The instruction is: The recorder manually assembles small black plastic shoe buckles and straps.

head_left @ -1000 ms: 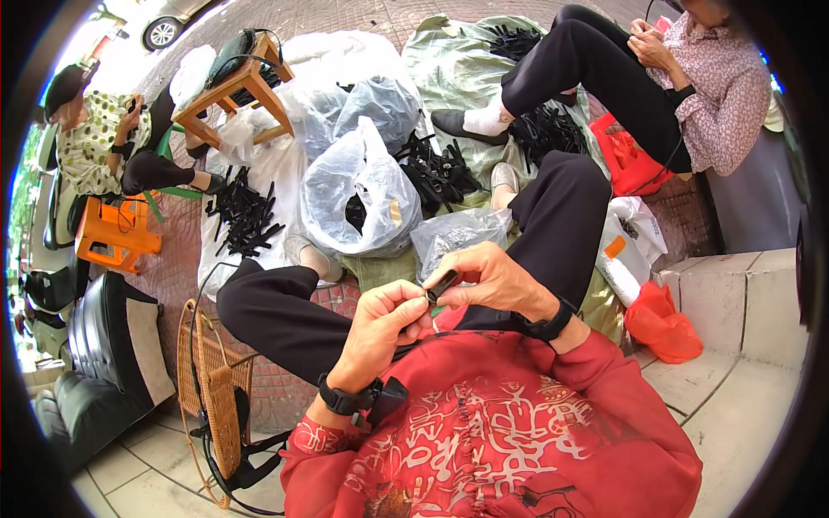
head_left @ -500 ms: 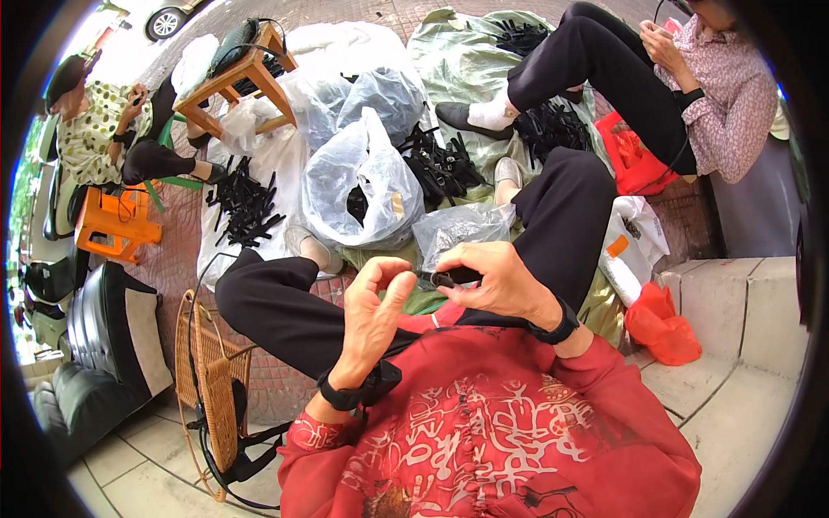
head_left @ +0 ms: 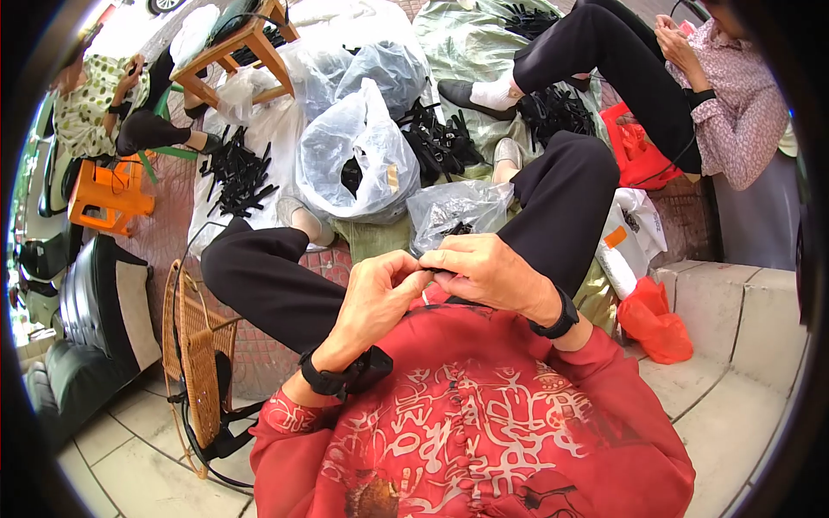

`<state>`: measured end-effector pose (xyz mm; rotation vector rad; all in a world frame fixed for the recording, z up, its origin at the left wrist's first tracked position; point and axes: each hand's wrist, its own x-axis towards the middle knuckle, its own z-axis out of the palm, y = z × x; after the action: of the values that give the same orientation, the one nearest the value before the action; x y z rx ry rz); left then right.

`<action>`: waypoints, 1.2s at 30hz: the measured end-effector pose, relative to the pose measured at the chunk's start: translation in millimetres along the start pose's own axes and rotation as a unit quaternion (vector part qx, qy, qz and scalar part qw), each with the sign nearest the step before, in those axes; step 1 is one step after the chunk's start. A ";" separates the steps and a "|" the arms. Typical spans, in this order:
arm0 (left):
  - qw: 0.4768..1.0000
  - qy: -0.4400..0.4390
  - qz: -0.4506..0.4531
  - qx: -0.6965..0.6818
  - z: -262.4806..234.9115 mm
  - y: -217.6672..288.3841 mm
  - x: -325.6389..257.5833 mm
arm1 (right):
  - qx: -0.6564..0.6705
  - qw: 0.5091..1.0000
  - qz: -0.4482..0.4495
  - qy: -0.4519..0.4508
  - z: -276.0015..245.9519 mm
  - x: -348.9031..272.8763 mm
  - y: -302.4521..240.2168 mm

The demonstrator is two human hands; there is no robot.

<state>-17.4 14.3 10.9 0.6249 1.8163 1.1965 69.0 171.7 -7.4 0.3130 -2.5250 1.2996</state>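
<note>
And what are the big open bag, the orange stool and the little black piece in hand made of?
Bag: probably thin plastic film, slightly shiny, being crinkled and see-through. Orange stool: likely moulded plastic, with smooth, evenly coloured surfaces. Black piece: too hidden to tell; only a dark sliver shows.

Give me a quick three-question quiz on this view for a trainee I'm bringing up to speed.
1. True or false: the person's left hand and right hand meet at a small dark piece.
2. Multiple choice: on which side of the person is the red plastic bag beside the tiled ledge?
a) left
b) right
3. Count: how many of the person's wrists wear a black band?

Key: 1. True. 2. b. 3. Two.
</note>
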 end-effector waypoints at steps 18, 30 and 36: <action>0.908 -0.113 -0.129 -0.382 -10.3 -4.9 -18.8 | 0.196 0.980 -0.008 -0.017 -11.9 -1.4 4.0; 0.873 -0.134 -0.082 -0.461 -6.7 -13.6 -20.9 | 0.246 0.968 0.039 0.003 -4.3 -1.4 0.8; 0.996 -0.012 0.051 -0.072 1.3 -14.8 -10.3 | 0.055 0.998 -0.040 0.000 -1.3 -1.9 -0.2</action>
<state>-10.4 0.8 1.1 0.6522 1.6779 1.3681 71.1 172.7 -7.2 0.4329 -2.4200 1.4091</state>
